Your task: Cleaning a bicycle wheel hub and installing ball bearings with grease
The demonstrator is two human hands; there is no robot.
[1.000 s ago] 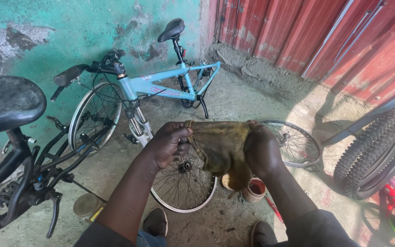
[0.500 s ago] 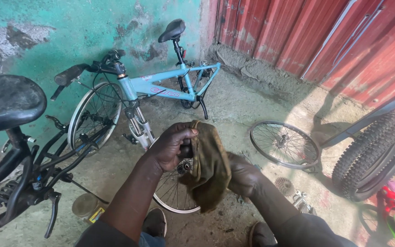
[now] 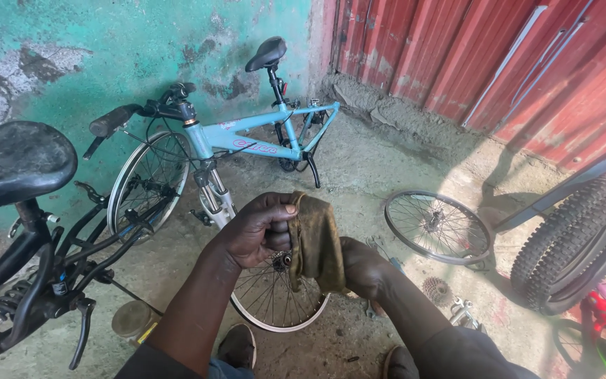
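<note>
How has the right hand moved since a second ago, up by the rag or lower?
Yes. The right hand has dropped from the top of the olive rag to its lower right edge, nearer the spoked wheel on the ground.

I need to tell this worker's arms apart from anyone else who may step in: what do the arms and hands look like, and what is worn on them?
Both forearms are bare, with no sleeves reaching the wrists. The left hand and right hand wear no gloves, and no watch, ring or bracelet shows. Dark cloth appears only at the bottom edge near the upper arms; its kind cannot be told.
</note>
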